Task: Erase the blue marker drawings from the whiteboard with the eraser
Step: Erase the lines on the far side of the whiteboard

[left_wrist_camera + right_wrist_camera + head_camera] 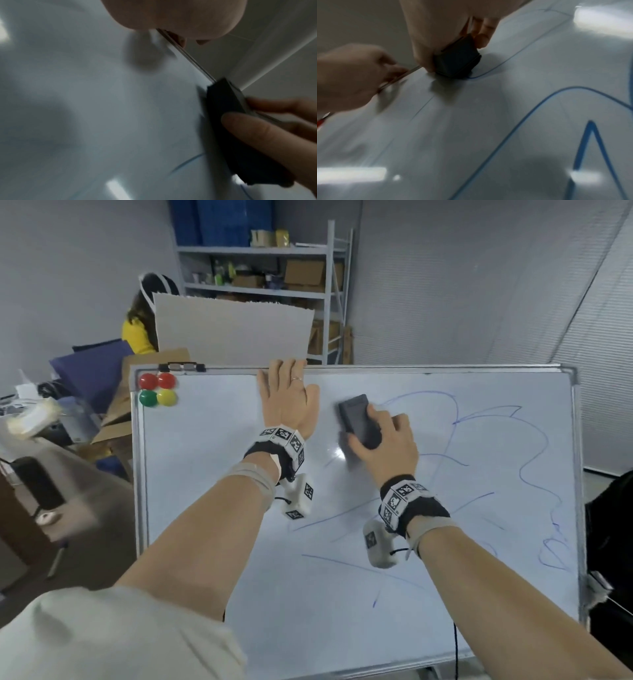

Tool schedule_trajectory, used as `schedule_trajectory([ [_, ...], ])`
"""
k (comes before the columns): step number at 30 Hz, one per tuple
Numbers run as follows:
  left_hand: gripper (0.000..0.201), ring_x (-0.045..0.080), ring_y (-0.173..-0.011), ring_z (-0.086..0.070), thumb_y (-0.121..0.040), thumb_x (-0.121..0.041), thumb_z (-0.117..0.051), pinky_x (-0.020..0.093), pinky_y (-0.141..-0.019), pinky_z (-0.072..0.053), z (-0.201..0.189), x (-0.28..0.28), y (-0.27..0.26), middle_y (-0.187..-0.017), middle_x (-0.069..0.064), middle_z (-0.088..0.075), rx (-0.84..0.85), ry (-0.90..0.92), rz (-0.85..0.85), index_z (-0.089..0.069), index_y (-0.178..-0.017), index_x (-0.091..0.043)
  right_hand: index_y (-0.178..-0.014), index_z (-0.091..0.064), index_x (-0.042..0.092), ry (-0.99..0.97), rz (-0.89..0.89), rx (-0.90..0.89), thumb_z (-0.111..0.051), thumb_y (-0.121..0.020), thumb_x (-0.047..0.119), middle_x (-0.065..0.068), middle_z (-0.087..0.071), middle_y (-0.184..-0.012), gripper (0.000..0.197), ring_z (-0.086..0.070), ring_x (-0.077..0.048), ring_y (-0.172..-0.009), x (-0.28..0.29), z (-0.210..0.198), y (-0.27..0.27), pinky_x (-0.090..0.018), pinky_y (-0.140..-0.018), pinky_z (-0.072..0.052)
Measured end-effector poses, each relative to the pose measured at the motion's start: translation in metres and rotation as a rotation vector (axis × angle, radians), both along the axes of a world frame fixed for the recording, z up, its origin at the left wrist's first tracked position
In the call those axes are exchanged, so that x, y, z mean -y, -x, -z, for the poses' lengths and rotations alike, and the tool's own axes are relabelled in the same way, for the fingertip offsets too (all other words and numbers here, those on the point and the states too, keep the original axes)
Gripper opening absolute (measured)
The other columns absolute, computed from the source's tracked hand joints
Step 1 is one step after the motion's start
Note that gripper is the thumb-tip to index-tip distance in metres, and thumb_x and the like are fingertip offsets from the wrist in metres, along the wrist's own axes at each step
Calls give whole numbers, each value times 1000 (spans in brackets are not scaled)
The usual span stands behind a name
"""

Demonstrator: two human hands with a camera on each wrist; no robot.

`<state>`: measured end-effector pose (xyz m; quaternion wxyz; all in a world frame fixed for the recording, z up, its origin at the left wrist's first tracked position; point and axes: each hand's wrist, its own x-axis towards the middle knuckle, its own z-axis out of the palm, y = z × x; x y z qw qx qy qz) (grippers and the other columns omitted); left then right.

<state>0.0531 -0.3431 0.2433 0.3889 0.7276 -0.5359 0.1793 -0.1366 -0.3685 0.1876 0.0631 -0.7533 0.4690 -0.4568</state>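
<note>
While the left hand (287,398) is lying flat against the white metal-framed whiteboard (219,474) with its straight fingers (284,368) hooking over the top edge, the right hand (387,440) is clamping thumb and curled fingers round the dark grey rectangular eraser (359,419), pressing it to the board near the top edge, touching the blue marker lines (496,440) that are spreading toward the right edge.

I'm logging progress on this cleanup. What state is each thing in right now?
whiteboard: tilted, left part wiped
blue drawings: still cover the right and lower parts
eraser: pressed on the board
right hand: grips the eraser
left hand: flat, fingers over the top edge
magnets: stuck in the corner
</note>
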Motion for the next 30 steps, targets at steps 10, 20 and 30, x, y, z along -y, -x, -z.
schedule_trajectory([
  [10, 45, 25, -137, -35, -92, -30, -34, 47, -123, -11, 3, 13, 20, -136, -1, -54, -27, 157, -140, -58, -129, -19, -132, -45, 43, 50, 102, 68, -64, -82, 57, 1, -45, -111, 56, -49, -21, -102, 34, -14, 38, -34, -70, -50],
  [20, 54, 20, -138, -37, -94, -39, -24, 52, -125, 2, -12, 92, 114, -135, -2, -54, 21, -41, -102, -57, -134, -26, -132, -50, 41, 47, 128, 148, -67, -81, 53, -1, -47, -111, 55, -47, -22, -107, 113, -27, 124, -33, -69, -48],
  [30, 74, 14, -136, -38, -85, -45, -4, 43, -125, -3, -10, 90, 115, -132, -6, -54, -157, 124, -71, -62, -127, -29, -128, -58, 38, 223, -260, -34, -74, -74, 51, -3, -48, -102, 57, -52, -22, -98, 105, -23, 80, -31, -60, -49],
])
